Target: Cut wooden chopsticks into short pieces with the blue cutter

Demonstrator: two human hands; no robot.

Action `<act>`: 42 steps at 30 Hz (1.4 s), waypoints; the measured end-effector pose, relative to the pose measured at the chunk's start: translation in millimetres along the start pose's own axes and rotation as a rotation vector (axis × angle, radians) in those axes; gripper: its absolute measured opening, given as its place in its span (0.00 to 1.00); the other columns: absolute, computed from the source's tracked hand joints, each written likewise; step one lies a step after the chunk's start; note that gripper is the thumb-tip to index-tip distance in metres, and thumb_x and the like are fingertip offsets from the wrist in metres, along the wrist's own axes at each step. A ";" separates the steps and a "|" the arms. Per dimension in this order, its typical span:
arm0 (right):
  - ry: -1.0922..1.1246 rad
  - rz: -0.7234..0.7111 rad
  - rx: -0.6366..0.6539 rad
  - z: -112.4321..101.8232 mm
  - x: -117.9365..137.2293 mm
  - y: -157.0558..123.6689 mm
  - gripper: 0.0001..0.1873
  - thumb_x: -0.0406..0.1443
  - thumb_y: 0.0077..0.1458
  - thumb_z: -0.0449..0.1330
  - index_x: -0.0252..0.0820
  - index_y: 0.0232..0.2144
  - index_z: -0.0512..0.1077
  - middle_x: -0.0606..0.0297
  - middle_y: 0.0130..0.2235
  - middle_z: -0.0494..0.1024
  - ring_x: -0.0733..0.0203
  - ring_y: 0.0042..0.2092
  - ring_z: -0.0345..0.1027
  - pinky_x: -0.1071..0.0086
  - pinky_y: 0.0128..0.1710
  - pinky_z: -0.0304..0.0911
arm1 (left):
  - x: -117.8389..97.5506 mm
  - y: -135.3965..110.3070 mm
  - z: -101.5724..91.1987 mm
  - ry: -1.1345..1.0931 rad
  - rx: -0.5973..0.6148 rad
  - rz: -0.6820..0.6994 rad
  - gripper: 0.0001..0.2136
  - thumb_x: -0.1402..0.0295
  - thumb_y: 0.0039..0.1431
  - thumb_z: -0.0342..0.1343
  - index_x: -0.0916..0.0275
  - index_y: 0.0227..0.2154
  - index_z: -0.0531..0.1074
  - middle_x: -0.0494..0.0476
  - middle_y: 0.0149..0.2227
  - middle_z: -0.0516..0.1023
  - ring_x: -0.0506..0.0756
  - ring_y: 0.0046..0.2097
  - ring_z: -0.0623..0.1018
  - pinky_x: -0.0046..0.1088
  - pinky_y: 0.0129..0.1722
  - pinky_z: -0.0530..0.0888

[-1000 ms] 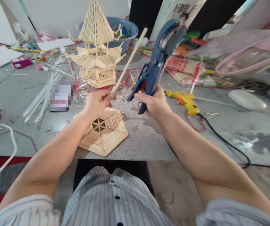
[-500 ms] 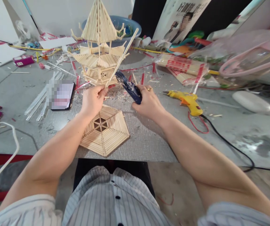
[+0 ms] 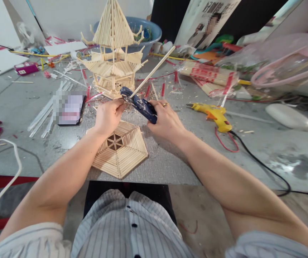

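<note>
Stick: the wooden stick (image 3: 154, 71) is slanting up over the bench (image 3: 170, 172), back from its front edge, probably angled to meet the blue cutter (image 3: 144, 108).
Cutter: crossing the stick's lower end, presumably for a controlled cut; blade gap unclear.
Panel: the hexagonal panel (image 3: 123, 154) is lying flat by the front edge.
Left grip (image 3: 107, 117): pinching, apparently on the stick's lower end.
Right grip (image 3: 168, 120): wrapping closed around the cutter's handles.
</note>
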State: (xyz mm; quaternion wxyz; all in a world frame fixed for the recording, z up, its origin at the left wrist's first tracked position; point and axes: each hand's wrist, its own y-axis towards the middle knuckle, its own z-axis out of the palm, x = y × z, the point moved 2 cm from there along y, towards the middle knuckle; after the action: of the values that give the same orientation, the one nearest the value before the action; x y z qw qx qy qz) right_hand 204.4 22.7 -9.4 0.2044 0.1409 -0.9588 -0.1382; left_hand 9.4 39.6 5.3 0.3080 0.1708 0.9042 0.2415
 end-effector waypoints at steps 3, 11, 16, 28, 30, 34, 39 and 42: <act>-0.016 -0.006 -0.002 1.6 0.8 -0.3 0.34 0.32 0.45 0.56 0.36 0.57 0.62 0.45 0.55 0.67 0.42 0.57 0.63 0.48 0.54 0.63 | -0.1 0.1 0.2 0.010 -0.010 0.010 0.10 0.68 0.61 0.52 0.61 0.27 0.76 0.54 0.26 0.79 0.52 0.31 0.77 0.26 0.32 0.67; 0.011 -0.009 -0.001 1.9 1.3 -0.3 0.34 0.33 0.45 0.56 0.39 0.57 0.62 0.47 0.56 0.68 0.42 0.56 0.64 0.49 0.53 0.64 | 0.3 0.1 1.3 0.017 -0.026 0.019 0.10 0.68 0.61 0.53 0.61 0.27 0.77 0.53 0.26 0.78 0.51 0.31 0.77 0.26 0.31 0.67; 0.003 -0.002 0.000 1.5 2.1 -0.5 0.33 0.32 0.45 0.56 0.40 0.56 0.63 0.48 0.54 0.69 0.42 0.56 0.65 0.48 0.52 0.65 | 0.5 0.4 1.0 0.021 -0.033 0.031 0.09 0.68 0.61 0.54 0.60 0.28 0.77 0.52 0.25 0.78 0.51 0.31 0.77 0.26 0.31 0.67; -0.039 0.018 0.024 0.0 5.4 -2.2 0.32 0.32 0.45 0.55 0.36 0.55 0.64 0.46 0.53 0.70 0.43 0.54 0.66 0.51 0.50 0.65 | -2.0 0.1 -1.1 0.046 -0.010 0.018 0.10 0.67 0.61 0.53 0.59 0.28 0.79 0.53 0.27 0.80 0.51 0.31 0.77 0.27 0.32 0.68; -0.038 0.022 0.042 -0.5 5.5 -1.5 0.31 0.32 0.45 0.55 0.36 0.55 0.65 0.47 0.52 0.71 0.44 0.52 0.67 0.54 0.49 0.65 | -2.7 -0.5 -1.5 0.034 -0.006 0.009 0.10 0.67 0.60 0.53 0.59 0.28 0.79 0.53 0.27 0.80 0.51 0.31 0.77 0.27 0.32 0.68; -0.010 0.028 0.154 -9.3 6.6 2.3 0.24 0.32 0.45 0.56 0.37 0.48 0.70 0.51 0.45 0.76 0.47 0.47 0.70 0.59 0.46 0.64 | -1.1 0.5 -0.8 -0.010 0.029 -0.042 0.10 0.65 0.60 0.54 0.61 0.29 0.79 0.53 0.24 0.78 0.51 0.30 0.76 0.26 0.30 0.67; 0.127 0.099 0.414 -28.6 6.4 5.7 0.08 0.34 0.46 0.58 0.40 0.33 0.71 0.63 0.31 0.75 0.58 0.34 0.68 0.68 0.35 0.59 | 0.6 4.4 0.1 -0.065 0.134 -0.103 0.13 0.62 0.58 0.55 0.63 0.24 0.77 0.52 0.19 0.75 0.50 0.25 0.73 0.26 0.27 0.66; 0.174 0.145 0.502 -35.1 5.2 5.6 0.04 0.34 0.46 0.59 0.41 0.29 0.69 0.67 0.27 0.72 0.62 0.29 0.64 0.70 0.31 0.56 | -1.1 5.1 -0.5 -0.065 0.167 -0.100 0.15 0.61 0.58 0.54 0.62 0.20 0.75 0.52 0.17 0.73 0.50 0.24 0.72 0.26 0.26 0.65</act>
State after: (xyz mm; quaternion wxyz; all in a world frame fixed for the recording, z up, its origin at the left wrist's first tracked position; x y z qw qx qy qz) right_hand 213.8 18.9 25.0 0.2540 0.1293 -0.9495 0.1313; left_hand 10.8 43.2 8.9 0.3334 0.1584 0.9182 0.1442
